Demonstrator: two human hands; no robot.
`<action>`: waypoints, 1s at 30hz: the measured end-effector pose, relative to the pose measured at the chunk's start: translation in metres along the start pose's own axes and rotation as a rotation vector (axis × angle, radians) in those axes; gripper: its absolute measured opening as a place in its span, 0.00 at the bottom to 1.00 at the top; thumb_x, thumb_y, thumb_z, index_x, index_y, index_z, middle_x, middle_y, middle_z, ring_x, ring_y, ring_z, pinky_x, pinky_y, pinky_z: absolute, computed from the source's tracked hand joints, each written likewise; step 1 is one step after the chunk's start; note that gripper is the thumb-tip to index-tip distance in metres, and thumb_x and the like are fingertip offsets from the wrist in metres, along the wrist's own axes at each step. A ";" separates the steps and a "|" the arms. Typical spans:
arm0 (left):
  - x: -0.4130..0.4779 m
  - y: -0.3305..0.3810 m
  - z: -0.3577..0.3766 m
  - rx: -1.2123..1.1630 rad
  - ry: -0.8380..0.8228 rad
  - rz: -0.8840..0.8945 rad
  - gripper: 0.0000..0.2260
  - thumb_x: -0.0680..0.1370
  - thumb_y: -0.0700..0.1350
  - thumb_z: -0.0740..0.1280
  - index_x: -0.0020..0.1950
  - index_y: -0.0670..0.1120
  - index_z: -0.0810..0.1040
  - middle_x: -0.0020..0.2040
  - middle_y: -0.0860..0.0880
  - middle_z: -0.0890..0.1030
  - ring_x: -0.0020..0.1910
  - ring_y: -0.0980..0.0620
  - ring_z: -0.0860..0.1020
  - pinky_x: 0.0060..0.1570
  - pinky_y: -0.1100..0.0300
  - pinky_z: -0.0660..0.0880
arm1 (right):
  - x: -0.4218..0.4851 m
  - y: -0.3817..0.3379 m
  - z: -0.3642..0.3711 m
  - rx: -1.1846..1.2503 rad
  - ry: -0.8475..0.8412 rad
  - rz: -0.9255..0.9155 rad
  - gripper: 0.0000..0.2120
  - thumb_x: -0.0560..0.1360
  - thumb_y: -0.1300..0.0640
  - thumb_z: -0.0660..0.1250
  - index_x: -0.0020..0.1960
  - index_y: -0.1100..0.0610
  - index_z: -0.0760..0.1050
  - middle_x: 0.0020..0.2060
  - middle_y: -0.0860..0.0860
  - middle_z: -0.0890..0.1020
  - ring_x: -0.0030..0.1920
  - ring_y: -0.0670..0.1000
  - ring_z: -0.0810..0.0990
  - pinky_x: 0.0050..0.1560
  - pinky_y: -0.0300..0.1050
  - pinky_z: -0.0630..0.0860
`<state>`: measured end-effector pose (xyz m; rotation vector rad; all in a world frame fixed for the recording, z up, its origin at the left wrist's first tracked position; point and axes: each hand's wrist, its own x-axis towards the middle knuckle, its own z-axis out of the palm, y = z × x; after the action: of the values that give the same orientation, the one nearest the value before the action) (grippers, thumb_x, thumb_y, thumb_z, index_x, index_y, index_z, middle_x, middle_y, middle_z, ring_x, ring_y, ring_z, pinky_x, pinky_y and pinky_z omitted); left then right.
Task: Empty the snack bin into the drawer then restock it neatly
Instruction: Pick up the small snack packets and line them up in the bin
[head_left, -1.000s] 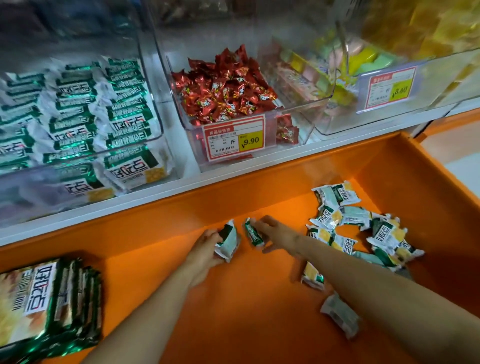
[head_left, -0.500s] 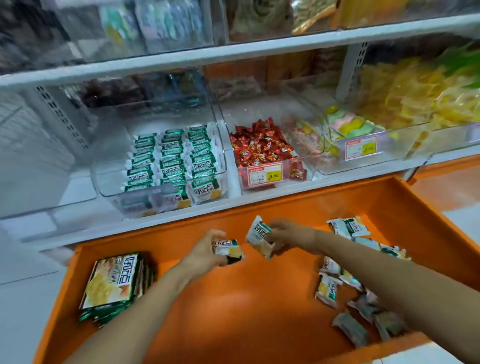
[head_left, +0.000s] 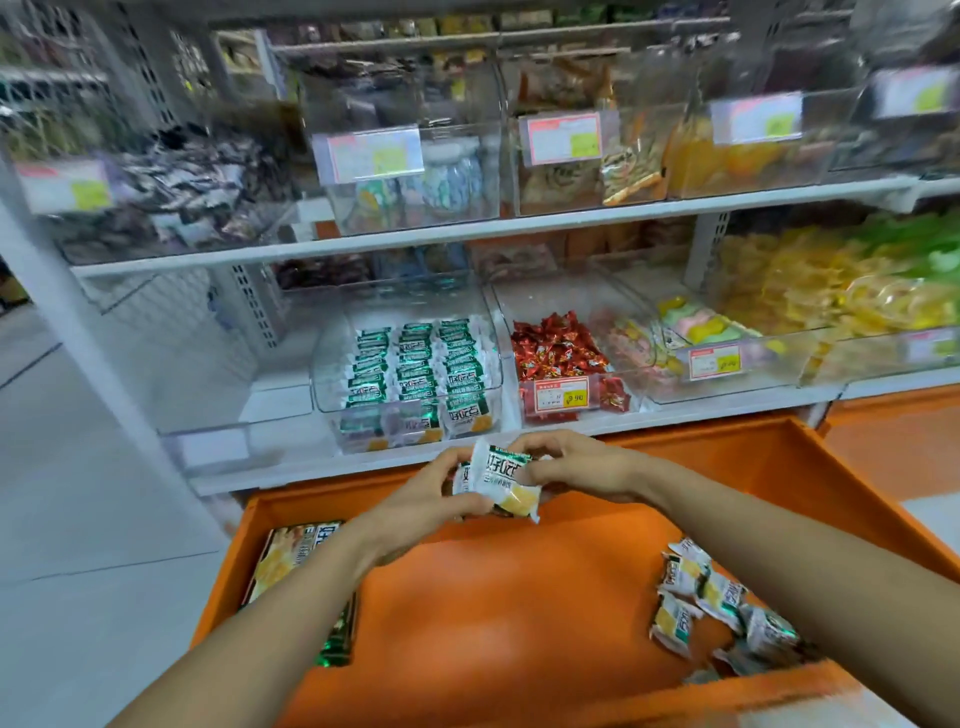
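- Left hand (head_left: 428, 501) and right hand (head_left: 579, 467) both pinch a few packets (head_left: 506, 480) above the drawer (head_left: 493, 623)'s back edge.
- A slick wrapper may slip loose, or land crooked across the bin (head_left: 318, 387)'s tidy rows.
- Loose packets (head_left: 709, 603) lie near the drawer's right front corner, and bigger packs (head_left: 296, 553) lie along its left wall.
- The bin's front wall must be cleared.

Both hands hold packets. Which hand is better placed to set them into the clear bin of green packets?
Probably the left hand: it grips the packets directly below the clear bin, while the right hand sits below the red candy bin next to it.
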<state>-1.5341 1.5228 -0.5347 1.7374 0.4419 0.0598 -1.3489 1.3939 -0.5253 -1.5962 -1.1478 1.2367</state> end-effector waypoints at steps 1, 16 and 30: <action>-0.004 0.004 -0.001 -0.046 0.007 -0.009 0.26 0.70 0.53 0.74 0.66 0.54 0.70 0.62 0.51 0.79 0.60 0.53 0.78 0.59 0.57 0.74 | 0.000 -0.006 0.002 -0.042 -0.006 -0.026 0.11 0.78 0.58 0.66 0.60 0.55 0.74 0.54 0.53 0.78 0.49 0.48 0.80 0.47 0.40 0.77; -0.012 0.042 -0.084 0.270 0.477 0.246 0.28 0.80 0.58 0.59 0.77 0.55 0.54 0.76 0.55 0.57 0.74 0.57 0.58 0.72 0.54 0.58 | 0.073 -0.105 0.025 -0.267 0.209 -0.310 0.21 0.76 0.53 0.69 0.67 0.51 0.69 0.58 0.44 0.72 0.31 0.40 0.71 0.36 0.32 0.72; 0.067 -0.025 -0.207 1.118 0.677 0.376 0.27 0.80 0.57 0.49 0.71 0.44 0.71 0.73 0.46 0.68 0.75 0.49 0.62 0.71 0.53 0.59 | 0.322 -0.106 -0.018 -0.464 0.483 -0.269 0.27 0.74 0.56 0.72 0.69 0.60 0.66 0.65 0.59 0.72 0.62 0.55 0.73 0.52 0.39 0.68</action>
<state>-1.5367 1.7416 -0.5268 2.8887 0.6998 0.8204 -1.3143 1.7308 -0.5033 -1.8606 -1.3250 0.3863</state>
